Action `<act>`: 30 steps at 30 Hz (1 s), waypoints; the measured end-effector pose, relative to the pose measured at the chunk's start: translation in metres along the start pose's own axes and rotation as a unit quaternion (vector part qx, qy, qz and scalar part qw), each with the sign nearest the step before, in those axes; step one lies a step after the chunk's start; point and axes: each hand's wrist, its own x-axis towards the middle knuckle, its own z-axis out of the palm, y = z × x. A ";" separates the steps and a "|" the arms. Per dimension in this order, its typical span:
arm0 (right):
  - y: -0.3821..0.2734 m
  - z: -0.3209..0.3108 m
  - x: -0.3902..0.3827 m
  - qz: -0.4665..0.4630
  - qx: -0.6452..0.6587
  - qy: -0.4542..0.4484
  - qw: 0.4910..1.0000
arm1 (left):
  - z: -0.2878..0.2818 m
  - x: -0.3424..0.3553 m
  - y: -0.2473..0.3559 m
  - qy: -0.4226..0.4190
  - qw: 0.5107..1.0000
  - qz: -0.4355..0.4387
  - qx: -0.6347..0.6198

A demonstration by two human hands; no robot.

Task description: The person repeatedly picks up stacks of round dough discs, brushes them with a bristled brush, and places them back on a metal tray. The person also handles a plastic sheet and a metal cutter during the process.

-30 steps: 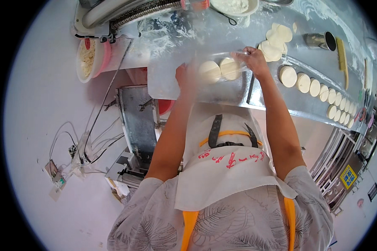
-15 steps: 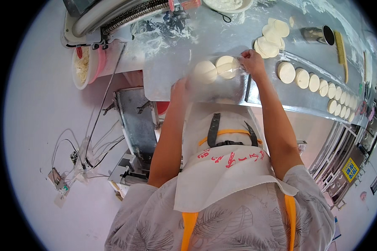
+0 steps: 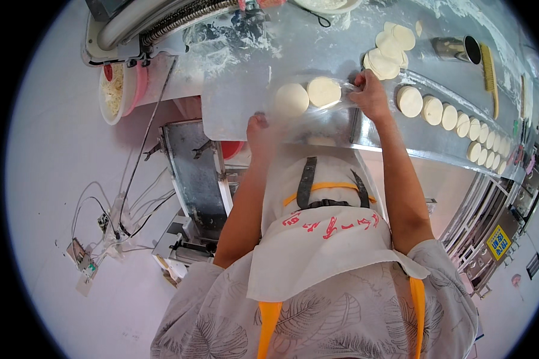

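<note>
Two short stacks of round pale dough wrappers, a left stack (image 3: pixel 291 100) and a right stack (image 3: pixel 324 92), sit side by side near the metal worktop's front edge. A clear plastic sheet or bag (image 3: pixel 344 109) stretches around them; which of the two it is, I cannot tell. My right hand (image 3: pixel 370 97) pinches its right end, close to a loose pile of wrappers (image 3: pixel 386 57). To the left of the stacks, my left hand (image 3: pixel 259 133) is closed with fingers curled at the plastic's other side, partly blurred by the haze of the film.
Rows of wrapper stacks (image 3: pixel 432 112) run along the worktop (image 3: pixel 233 113) at right. Behind them are a metal cup (image 3: pixel 452 49) and a yellow brush (image 3: pixel 489 72). A machine with a roller (image 3: pixel 167 27) stands at far left, above a tub (image 3: pixel 115 96). A flour bowl (image 3: pixel 326 5) is at the back.
My right hand has moved slightly right and the plastic looks pulled more taut. The left hand stays almost in place. The two stacks sit slightly farther apart and farther left.
</note>
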 end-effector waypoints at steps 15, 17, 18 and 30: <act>0.002 0.004 0.038 0.057 -0.127 0.072 0.988 | -0.006 0.071 0.046 0.024 0.991 -0.049 -0.118; 0.049 0.035 0.059 0.000 -0.200 0.115 0.973 | -0.041 0.110 0.037 -0.053 0.979 -0.178 -0.086; 0.034 0.048 0.058 0.027 -0.167 0.098 0.981 | -0.064 0.118 0.004 -0.101 0.995 -0.025 0.009; 0.049 -0.157 -0.136 0.104 0.034 0.265 0.958 | -0.063 0.020 0.001 0.111 0.984 -0.067 -0.124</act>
